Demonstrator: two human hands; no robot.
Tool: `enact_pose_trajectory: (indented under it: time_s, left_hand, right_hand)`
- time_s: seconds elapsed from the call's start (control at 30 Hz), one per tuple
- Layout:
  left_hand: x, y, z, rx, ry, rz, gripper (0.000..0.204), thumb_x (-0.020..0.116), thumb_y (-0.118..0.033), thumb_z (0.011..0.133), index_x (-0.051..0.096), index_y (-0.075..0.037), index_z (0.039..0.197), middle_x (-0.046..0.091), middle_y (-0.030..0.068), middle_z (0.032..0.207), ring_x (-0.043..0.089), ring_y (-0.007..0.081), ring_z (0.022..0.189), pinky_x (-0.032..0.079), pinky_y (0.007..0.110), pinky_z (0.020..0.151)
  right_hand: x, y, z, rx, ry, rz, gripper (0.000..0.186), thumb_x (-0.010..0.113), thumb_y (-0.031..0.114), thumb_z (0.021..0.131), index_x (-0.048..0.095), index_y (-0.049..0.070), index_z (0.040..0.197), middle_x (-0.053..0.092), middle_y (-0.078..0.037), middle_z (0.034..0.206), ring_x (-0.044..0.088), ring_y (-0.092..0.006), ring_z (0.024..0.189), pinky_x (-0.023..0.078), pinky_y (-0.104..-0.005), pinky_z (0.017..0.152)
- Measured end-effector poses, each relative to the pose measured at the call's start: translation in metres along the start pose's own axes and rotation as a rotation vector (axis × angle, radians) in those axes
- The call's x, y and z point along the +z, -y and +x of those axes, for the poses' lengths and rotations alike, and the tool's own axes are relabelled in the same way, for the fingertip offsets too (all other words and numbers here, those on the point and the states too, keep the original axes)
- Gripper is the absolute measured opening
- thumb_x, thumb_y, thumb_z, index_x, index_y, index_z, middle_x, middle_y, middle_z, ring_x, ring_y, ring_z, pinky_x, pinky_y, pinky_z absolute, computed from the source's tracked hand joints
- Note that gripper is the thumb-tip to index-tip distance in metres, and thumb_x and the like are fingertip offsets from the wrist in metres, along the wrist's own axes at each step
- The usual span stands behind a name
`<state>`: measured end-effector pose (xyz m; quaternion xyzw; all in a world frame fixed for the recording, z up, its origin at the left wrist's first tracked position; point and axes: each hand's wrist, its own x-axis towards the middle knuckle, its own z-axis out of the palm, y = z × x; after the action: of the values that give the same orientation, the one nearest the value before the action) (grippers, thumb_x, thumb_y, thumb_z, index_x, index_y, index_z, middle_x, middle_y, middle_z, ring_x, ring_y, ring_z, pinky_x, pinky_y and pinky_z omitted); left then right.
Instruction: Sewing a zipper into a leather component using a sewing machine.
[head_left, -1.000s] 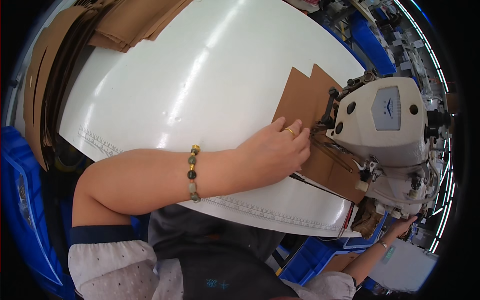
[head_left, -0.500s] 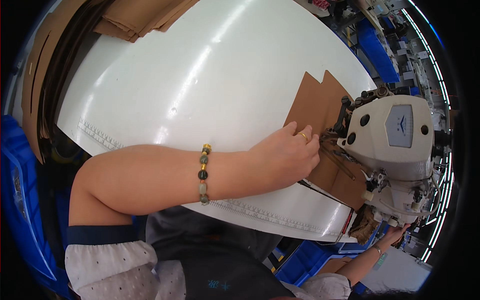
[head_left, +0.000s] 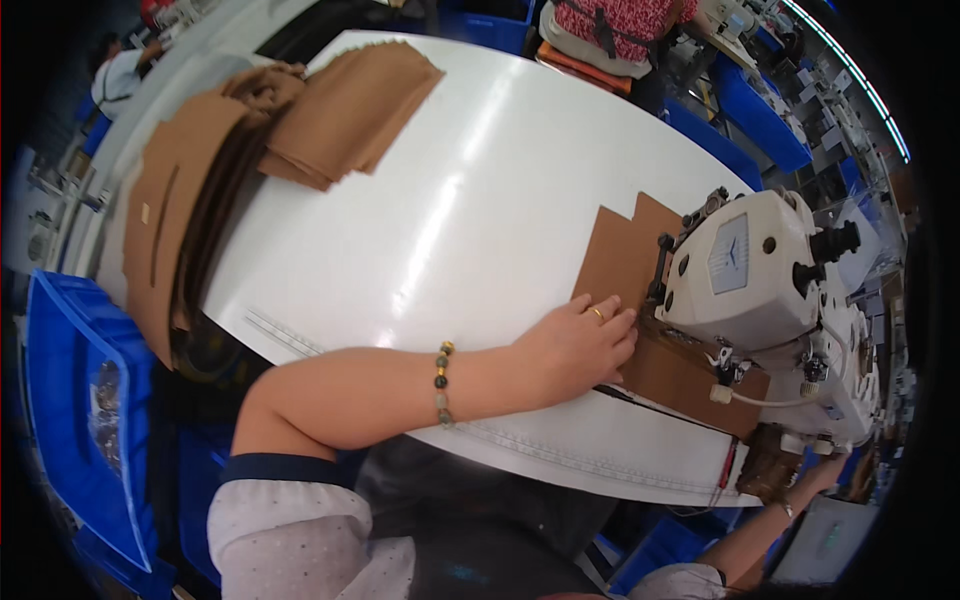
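Note:
My left hand (head_left: 578, 350), with a ring and a beaded bracelet, rests on a brown fabric piece (head_left: 625, 248). Its fingers are bent and close together on the fabric, just left of the sewing machine head (head_left: 745, 260); the thumb is hidden. The fabric passes beneath the machine and comes out on its near side. My right hand (head_left: 828, 472) reaches to the machine's lower right, beside a bunched dark brown fabric (head_left: 770, 465). Its fingers are mostly hidden behind the machine, so what it touches cannot be made out.
The white table (head_left: 420, 250) carries a printed ruler along its near edge. Brown fabric pieces (head_left: 350, 115) lie stacked at the far left, next to more draped brown fabric (head_left: 165, 230). A blue bin (head_left: 75, 400) stands left. A person in red patterned clothing (head_left: 615, 25) sits beyond the table.
The view has shifted, showing more of the far side and left of the table. My left hand stays on the brown fabric beside the machine; my right hand remains at the machine's lower right.

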<state>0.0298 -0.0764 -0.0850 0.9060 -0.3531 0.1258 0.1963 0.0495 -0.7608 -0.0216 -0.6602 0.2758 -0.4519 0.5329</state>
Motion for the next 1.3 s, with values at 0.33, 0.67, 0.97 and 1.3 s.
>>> enact_pose_trajectory:
  time_s: [0.33,0.67,0.97,1.3]
  left_hand:
    - [-0.011,-0.005,0.004,-0.011,-0.009,0.01,0.054,0.07,-0.037,0.091,0.062,-0.001,0.13,0.061,0.0127,0.137,0.057,0.0308,0.131,0.05,0.039,0.107]
    - [-0.009,-0.011,0.004,-0.031,0.0,0.097,0.053,0.07,-0.037,0.091,0.062,-0.003,0.131,0.062,0.012,0.138,0.057,0.0286,0.131,0.052,0.037,0.104]
    - [-0.016,-0.012,0.007,-0.009,-0.019,0.136,0.054,0.07,-0.037,0.09,0.063,-0.003,0.131,0.064,0.0119,0.133,0.06,0.0281,0.125,0.052,0.038,0.1]
    - [-0.024,-0.014,0.01,-0.051,0.101,0.085,0.051,0.07,-0.04,0.09,0.067,-0.005,0.127,0.066,0.0107,0.132,0.061,0.0276,0.124,0.053,0.043,0.1]
  right_hand:
    - [0.108,0.071,-0.324,-0.902,1.131,-0.579,0.039,0.067,0.01,0.091,0.062,-0.005,0.127,0.063,-0.021,0.134,0.058,-0.0411,0.126,0.048,-0.0455,0.103]
    - [0.142,0.075,-0.328,-1.1,1.085,-0.765,0.041,0.072,0.021,0.088,0.067,-0.001,0.122,0.065,-0.016,0.129,0.061,-0.037,0.12,0.047,-0.0479,0.103]
    - [0.19,0.106,-0.379,-1.166,1.28,-0.555,0.035,0.076,0.023,0.084,0.073,0.008,0.116,0.072,-0.009,0.106,0.067,-0.0331,0.098,0.054,-0.0471,0.083]
    - [0.197,0.094,-0.393,-1.265,1.12,-0.308,0.016,0.077,0.009,0.075,0.072,-0.001,0.087,0.062,-0.013,0.075,0.065,-0.032,0.079,0.055,-0.0419,0.078]
